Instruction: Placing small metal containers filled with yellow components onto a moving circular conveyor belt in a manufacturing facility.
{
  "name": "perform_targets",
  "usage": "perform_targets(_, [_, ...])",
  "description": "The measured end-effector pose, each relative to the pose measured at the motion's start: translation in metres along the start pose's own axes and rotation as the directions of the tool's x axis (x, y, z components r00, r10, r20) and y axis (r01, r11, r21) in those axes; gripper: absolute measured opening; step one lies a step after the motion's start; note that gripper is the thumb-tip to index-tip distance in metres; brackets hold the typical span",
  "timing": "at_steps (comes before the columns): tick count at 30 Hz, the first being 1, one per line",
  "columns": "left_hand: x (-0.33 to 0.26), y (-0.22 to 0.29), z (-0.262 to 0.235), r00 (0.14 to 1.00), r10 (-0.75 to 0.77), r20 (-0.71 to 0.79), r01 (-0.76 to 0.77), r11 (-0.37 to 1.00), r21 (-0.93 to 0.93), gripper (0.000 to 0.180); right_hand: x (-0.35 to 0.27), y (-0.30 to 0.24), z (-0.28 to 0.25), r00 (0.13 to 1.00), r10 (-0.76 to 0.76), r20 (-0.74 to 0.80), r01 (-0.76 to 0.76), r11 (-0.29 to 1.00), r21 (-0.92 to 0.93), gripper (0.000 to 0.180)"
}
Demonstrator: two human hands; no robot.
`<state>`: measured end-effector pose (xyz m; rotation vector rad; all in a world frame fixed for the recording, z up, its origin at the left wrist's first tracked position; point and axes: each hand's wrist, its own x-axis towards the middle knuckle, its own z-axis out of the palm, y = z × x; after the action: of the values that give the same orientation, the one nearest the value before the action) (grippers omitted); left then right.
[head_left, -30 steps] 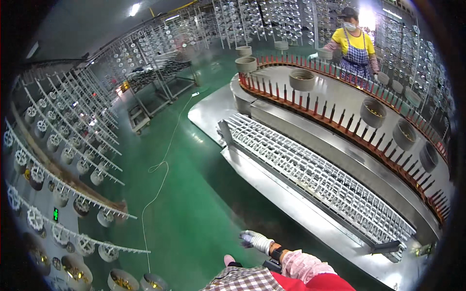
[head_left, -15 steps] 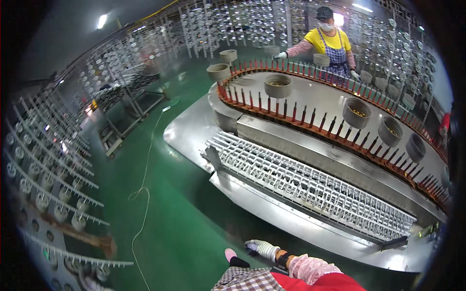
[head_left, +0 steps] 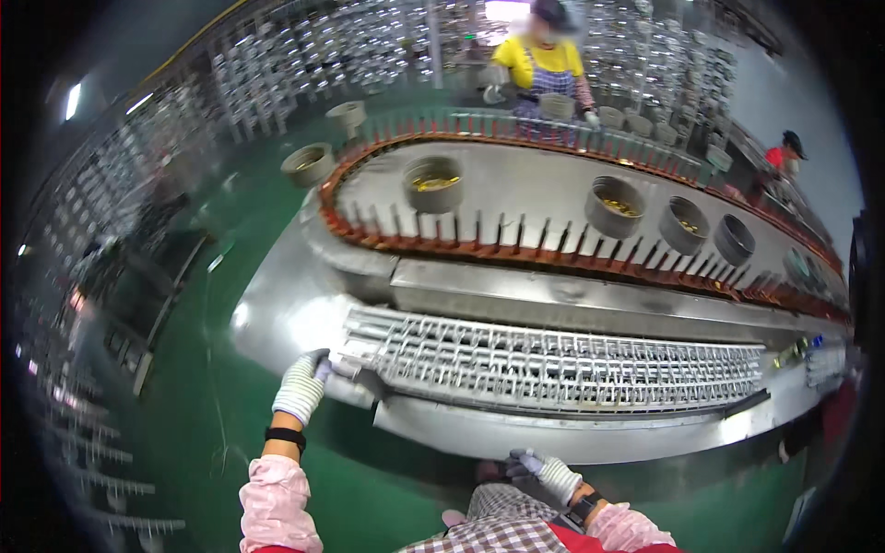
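Observation:
My left hand (head_left: 301,385), in a white striped glove with grey fingertips, reaches to the left end of a stack of silvery metal hanging racks (head_left: 553,364). Its thumb and fingers look apart, and I cannot make out whether they touch the rack ends. The stack lies lengthwise along the front of a steel workbench (head_left: 498,441). My right hand (head_left: 548,472), gloved the same way, hangs low in front of the bench edge. Its fingers are loosely bent and apart, with nothing seen in them.
An oval conveyor track (head_left: 479,247) with upright red-brown spindles runs round the bench top. Grey round tubs (head_left: 433,184) stand along it, some with gold-coloured small parts. A co-worker (head_left: 544,69) in yellow stands beyond, another person (head_left: 784,161) far right. Hanging racks (head_left: 277,74) line the back.
My left hand has come into view at the stack's left end. My right hand has moved right. The view has turned, and the co-worker's arms have shifted.

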<state>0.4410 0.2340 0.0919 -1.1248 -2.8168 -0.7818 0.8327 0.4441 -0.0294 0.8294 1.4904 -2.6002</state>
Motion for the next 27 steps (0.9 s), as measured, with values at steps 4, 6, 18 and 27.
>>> perform_targets(4, [0.086, -0.032, 0.078, 0.965, 0.023, 0.261, -0.046, 0.996, 0.081, 0.029, 0.033, 0.009, -0.006, 0.997, 0.057, -0.057, -0.047, 0.985, 0.166, 0.048])
perform_targets(6, [0.12, -0.006, 0.098, 0.91, 0.04, 0.413, -0.113, 0.982, 0.153, 0.035, 0.055, 0.009, -0.02, 1.0, -0.019, 0.007, 0.02, 0.998, -0.062, 0.047])
perform_targets(18, [0.205, -0.001, 0.166, 0.731, 0.116, 0.672, -0.484, 0.783, 0.391, 0.041, 0.158, -0.04, -0.014, 0.994, -0.083, -0.07, 0.077, 0.993, -0.091, 0.046])
perform_targets(27, [0.181, 0.037, 0.077, 0.801, 0.166, 0.575, -0.477, 0.758, 0.445, 0.025, 0.135, -0.059, -0.017, 0.864, -0.082, -0.497, 0.21, 0.955, 0.207, 0.038])
